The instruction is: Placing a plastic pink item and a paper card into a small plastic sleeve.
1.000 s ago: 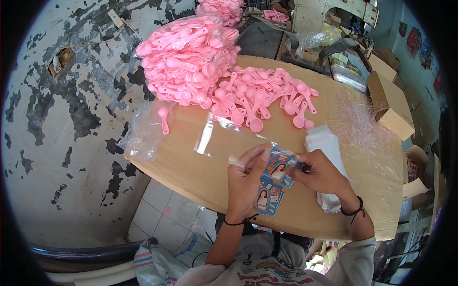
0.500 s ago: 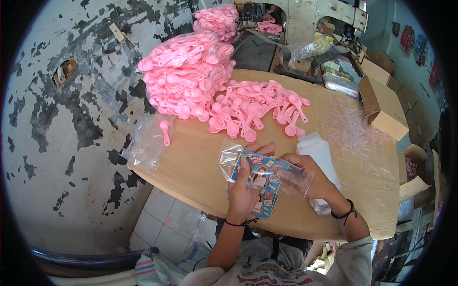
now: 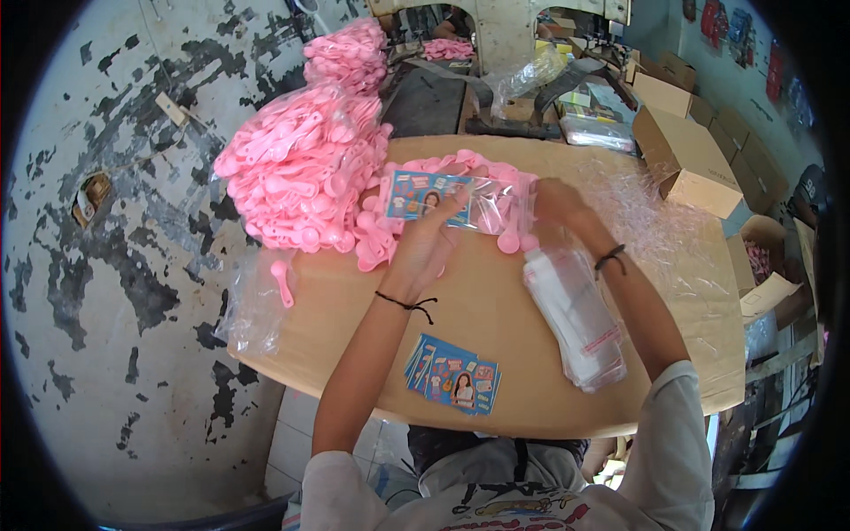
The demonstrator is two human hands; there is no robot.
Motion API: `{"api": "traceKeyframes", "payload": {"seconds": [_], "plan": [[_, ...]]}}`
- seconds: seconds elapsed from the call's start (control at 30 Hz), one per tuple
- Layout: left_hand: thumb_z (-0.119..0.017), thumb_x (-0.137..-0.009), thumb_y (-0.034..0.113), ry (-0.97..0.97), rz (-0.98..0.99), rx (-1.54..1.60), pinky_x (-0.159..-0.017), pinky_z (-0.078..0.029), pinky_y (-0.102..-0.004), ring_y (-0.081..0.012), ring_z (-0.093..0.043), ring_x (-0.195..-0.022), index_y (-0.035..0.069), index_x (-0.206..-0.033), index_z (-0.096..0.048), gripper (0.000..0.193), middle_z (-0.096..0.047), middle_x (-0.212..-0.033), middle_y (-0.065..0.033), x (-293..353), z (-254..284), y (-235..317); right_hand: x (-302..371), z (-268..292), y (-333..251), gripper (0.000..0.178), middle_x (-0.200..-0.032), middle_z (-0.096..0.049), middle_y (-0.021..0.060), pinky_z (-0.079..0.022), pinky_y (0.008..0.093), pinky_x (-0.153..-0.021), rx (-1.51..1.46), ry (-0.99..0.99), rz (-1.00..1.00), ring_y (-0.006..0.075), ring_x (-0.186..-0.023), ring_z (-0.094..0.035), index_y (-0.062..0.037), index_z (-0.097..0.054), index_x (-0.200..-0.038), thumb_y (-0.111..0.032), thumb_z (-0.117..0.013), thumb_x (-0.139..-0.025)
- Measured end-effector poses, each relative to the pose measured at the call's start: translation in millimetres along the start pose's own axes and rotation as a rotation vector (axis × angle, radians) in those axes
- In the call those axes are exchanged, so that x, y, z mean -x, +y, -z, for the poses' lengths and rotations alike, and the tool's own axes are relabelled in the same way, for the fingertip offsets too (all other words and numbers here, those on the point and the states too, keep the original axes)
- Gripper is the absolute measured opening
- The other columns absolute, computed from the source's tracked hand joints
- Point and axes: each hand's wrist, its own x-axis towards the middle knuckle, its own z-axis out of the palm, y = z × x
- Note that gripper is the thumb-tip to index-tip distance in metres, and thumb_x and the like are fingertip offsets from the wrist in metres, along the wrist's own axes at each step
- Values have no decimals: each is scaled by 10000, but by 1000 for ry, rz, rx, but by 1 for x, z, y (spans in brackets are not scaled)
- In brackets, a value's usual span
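Observation:
A clear plastic bag point(image 3: 492, 211) with a blue printed card point(image 3: 416, 193) inside is held by my left hand point(image 3: 425, 250), whose thumb lies over the card. Both are above a heap of pink measuring spoons point(image 3: 376, 243). At the bag's right end is my right hand point(image 3: 564, 211). Its fingers are curled and blurred, so I cannot tell whether they grip the bag. A small fanned stack of blue cards point(image 3: 456, 380) lies near the front edge of the table. To its right rests a pile of flat clear bags point(image 3: 575, 319).
Large bags of pink spoons point(image 3: 297, 168) stand at the back left of the brown-covered table point(image 3: 496, 301). One loose spoon point(image 3: 282, 283) lies by a crumpled plastic sheet point(image 3: 251, 305). Shredded clear strips point(image 3: 633, 199) and an open carton point(image 3: 686, 159) are right. Behind stands a sewing machine point(image 3: 500, 40).
Both hands have moved forward from the front of the table to over the spoon heap, taking the bagged card along. The card stack now lies on the table. The view has shifted slightly.

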Motion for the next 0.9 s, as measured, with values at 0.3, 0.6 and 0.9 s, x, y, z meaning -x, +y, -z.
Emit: {"api": "traceKeyframes", "payload": {"seconds": [0.3,0.6,0.9], "plan": [[-598,-923,56,-5,26,86,-1035,-438,-363,-236,-515,-1245,46,-1351,-423,462,-531,-1344,-154,-16,29,-31,37,25,10,191,-760,-633,28,-472,304,-644,-686,194,184,132,-701,-583,-4,-667,-987,-170,-619,-906],[-541,-963,86,67,21,70,-1097,-378,-364,-239,-440,-1319,47,-1385,-387,451,-463,-1418,-135,-7,27,-37,81,55,-2,167,-751,-603,9,-425,251,-657,-667,-76,244,70,-707,-500,14,-653,-993,-125,-603,-915],[-518,-968,66,35,6,44,-1126,-336,-390,-239,-375,-1364,77,-1431,-315,506,-396,-1474,-129,-5,30,-42,72,36,6,185,-720,-567,13,-384,212,-547,-981,114,161,41,-614,-460,-54,-614,-1082,-155,-537,-948]]}}
